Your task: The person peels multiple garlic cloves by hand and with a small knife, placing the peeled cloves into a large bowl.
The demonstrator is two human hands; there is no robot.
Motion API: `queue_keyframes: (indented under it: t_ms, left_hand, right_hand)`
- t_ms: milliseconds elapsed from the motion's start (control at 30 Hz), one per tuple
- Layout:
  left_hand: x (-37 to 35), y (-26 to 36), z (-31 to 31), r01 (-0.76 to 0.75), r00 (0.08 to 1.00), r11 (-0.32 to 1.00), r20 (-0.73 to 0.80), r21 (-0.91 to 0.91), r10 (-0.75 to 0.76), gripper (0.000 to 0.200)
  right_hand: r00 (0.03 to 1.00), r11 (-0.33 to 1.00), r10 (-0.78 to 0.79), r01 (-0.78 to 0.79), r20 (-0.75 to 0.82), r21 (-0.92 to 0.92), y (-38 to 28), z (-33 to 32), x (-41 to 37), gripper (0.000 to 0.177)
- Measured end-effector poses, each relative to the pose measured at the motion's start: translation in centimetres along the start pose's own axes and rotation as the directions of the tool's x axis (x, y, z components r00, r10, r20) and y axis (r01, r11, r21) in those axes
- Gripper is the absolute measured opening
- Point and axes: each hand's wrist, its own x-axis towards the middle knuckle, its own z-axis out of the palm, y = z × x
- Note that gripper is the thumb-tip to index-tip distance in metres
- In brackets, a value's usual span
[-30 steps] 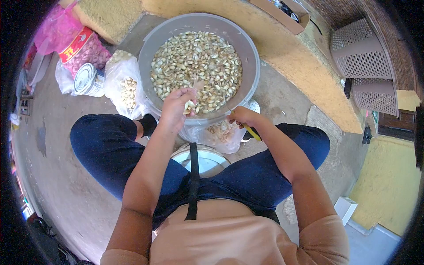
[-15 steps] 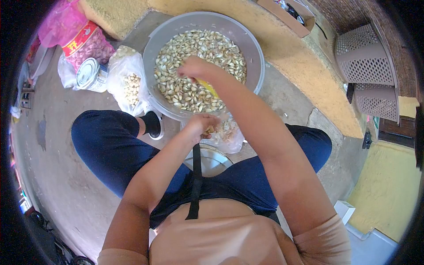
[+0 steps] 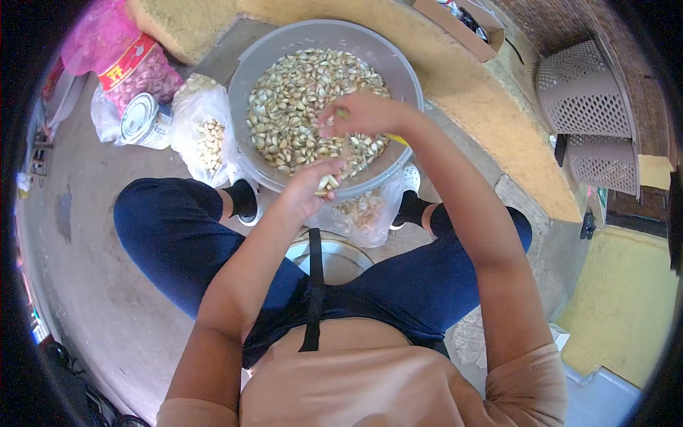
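A large grey basin holds a mass of garlic cloves, many with pale skins, apparently in water. Low over the basin's near rim, my left hand is curled palm-up around a few garlic cloves. My right hand hovers over the basin, fingers bent, with a small pale-green piece showing at them. From under its wrist sticks a yellow handle, seemingly of a small knife; its blade is not visible.
A plastic bag of peeled cloves stands left of the basin, beside a tin can and a pink sack. Under the near rim lies a bag of skins. A low yellow wall curves along the right.
My right hand has moved right and slightly nearer, off the middle of the cloves. My left hand has shifted up and left, turning to show the cloves in its palm.
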Motion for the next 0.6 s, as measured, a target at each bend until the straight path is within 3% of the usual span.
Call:
queue_keyframes:
  t_ms: [67, 167, 267, 400, 600]
  left_hand:
    - [-0.4, 0.2, 0.7, -0.012, 1.000, 1.000, -0.003, -0.022, 0.012, 0.013]
    - [-0.7, 0.4, 0.9, 0.019, 0.997, 1.000, 0.080, -0.022, -0.018, 0.016]
    - [-0.3, -0.2, 0.6, 0.069, 0.985, 0.996, 0.162, -0.048, -0.061, 0.019]
    - [-0.9, -0.1, 1.4, 0.083, 0.980, 0.990, 0.190, -0.115, -0.060, 0.021]
    - [-1.2, -0.3, 1.7, 0.062, 0.968, 0.997, 0.245, -0.055, -0.046, 0.021]
  right_hand:
    - [0.960, 0.954, -0.276, 0.269, -0.039, -0.132, 3.4, 1.5, -1.0, 0.044]
    - [0.947, 0.955, -0.295, 0.290, -0.124, -0.059, 3.7, 3.6, -3.9, 0.039]
    - [0.911, 0.938, -0.324, 0.274, -0.256, -0.213, 3.0, 5.0, -6.0, 0.034]
    - [0.867, 0.955, -0.291, 0.240, -0.404, -0.174, 4.5, 6.4, -6.9, 0.025]
    - [0.810, 0.987, -0.079, 0.146, -0.581, 0.069, 5.0, 7.3, -7.4, 0.020]
